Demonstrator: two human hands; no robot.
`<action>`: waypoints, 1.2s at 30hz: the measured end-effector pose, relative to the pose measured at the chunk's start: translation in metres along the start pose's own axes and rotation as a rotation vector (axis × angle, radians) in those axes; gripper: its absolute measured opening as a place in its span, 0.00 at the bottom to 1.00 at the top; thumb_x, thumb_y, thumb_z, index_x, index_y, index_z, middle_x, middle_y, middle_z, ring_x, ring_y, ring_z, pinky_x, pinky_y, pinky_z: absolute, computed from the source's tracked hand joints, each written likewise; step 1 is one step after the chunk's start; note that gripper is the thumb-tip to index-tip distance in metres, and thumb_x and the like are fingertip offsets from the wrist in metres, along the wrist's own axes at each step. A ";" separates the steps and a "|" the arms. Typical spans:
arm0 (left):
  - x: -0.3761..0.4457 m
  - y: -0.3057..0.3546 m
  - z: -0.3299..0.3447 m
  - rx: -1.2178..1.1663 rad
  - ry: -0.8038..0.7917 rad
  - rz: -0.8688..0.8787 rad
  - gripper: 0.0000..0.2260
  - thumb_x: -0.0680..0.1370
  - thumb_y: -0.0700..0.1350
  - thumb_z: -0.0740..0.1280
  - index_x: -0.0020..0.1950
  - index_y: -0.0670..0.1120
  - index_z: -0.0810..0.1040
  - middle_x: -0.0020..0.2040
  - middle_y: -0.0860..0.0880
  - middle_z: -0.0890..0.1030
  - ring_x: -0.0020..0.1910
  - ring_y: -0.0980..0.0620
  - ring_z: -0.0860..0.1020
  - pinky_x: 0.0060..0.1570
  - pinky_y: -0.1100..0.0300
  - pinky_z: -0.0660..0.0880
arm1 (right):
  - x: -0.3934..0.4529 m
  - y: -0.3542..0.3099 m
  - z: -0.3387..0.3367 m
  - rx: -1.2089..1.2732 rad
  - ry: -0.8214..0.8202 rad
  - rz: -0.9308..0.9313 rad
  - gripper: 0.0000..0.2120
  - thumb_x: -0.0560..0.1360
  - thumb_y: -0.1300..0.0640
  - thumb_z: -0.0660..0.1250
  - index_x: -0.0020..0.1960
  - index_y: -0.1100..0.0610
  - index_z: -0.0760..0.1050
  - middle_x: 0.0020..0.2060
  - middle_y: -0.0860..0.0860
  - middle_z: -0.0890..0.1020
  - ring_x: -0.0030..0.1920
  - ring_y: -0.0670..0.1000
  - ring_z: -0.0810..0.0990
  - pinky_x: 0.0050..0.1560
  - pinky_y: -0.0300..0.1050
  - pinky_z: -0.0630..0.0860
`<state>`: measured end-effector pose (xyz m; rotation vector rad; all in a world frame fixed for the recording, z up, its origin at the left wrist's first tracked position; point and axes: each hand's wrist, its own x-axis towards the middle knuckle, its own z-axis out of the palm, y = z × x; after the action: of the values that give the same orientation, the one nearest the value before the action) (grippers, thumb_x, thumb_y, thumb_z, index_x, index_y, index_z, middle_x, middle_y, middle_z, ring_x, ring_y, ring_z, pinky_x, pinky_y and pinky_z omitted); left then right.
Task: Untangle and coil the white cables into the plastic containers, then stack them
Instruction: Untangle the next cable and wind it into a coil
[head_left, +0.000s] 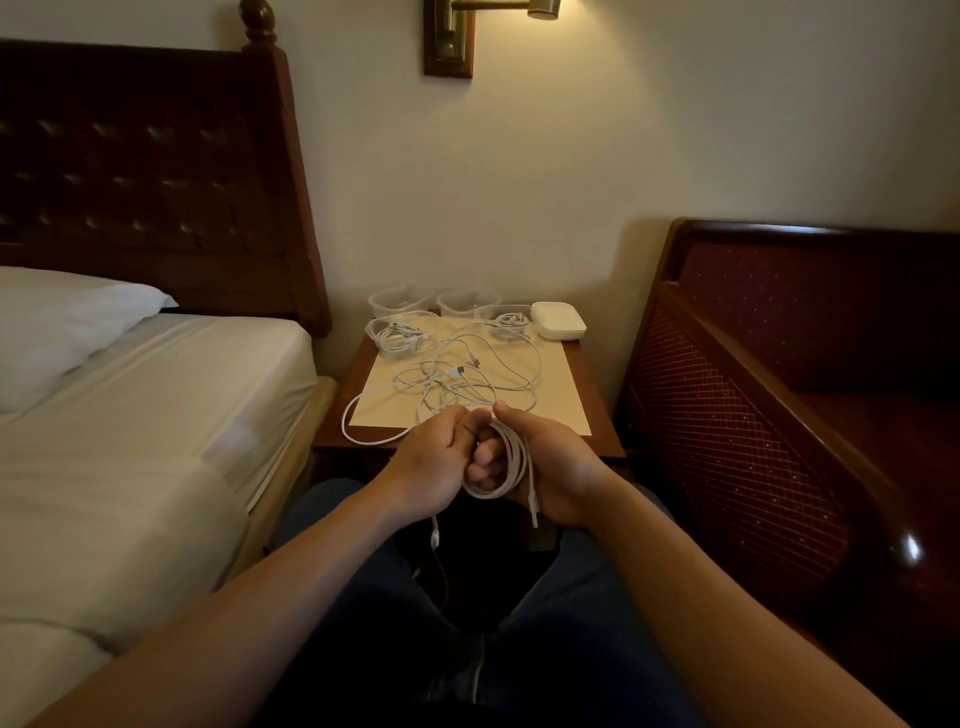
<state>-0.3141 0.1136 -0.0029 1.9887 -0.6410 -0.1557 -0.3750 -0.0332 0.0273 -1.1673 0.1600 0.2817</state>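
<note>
Round white cable coil (511, 462) gripped in right hand (558, 467), left hand (434, 467) pinching its strand.

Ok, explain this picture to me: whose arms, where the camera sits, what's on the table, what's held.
There is no machine here. A person wears a camera on the head, looking forward and down, so the arms are their own. The right hand holds a coil of white cable; the left hand grips the same cable beside it. On the table lie a paper sheet, loose tangled cables, clear tubs, two with cables inside, and a white box. A bed stands left.
</note>
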 end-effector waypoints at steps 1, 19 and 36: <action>0.000 -0.001 0.000 0.033 0.002 0.004 0.14 0.86 0.53 0.56 0.56 0.48 0.77 0.48 0.50 0.84 0.49 0.52 0.81 0.54 0.47 0.78 | 0.000 0.001 0.002 -0.027 0.037 -0.017 0.22 0.86 0.50 0.55 0.50 0.65 0.79 0.32 0.57 0.80 0.31 0.53 0.82 0.36 0.44 0.82; 0.004 -0.021 -0.012 0.309 0.070 0.176 0.17 0.83 0.59 0.55 0.52 0.49 0.75 0.44 0.53 0.80 0.44 0.56 0.78 0.41 0.55 0.74 | 0.000 0.012 -0.011 -0.478 0.033 -0.090 0.17 0.85 0.50 0.58 0.60 0.60 0.80 0.51 0.63 0.84 0.43 0.54 0.82 0.39 0.45 0.77; 0.028 -0.010 -0.034 0.539 -0.028 0.482 0.18 0.83 0.58 0.56 0.52 0.49 0.80 0.44 0.55 0.80 0.43 0.57 0.76 0.43 0.58 0.73 | 0.004 0.012 -0.015 -0.707 0.119 -0.285 0.13 0.85 0.53 0.59 0.51 0.57 0.79 0.33 0.57 0.76 0.30 0.51 0.73 0.29 0.42 0.70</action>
<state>-0.2740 0.1299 0.0100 2.2660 -1.2593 0.3149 -0.3742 -0.0419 0.0097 -1.8879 -0.0110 0.0059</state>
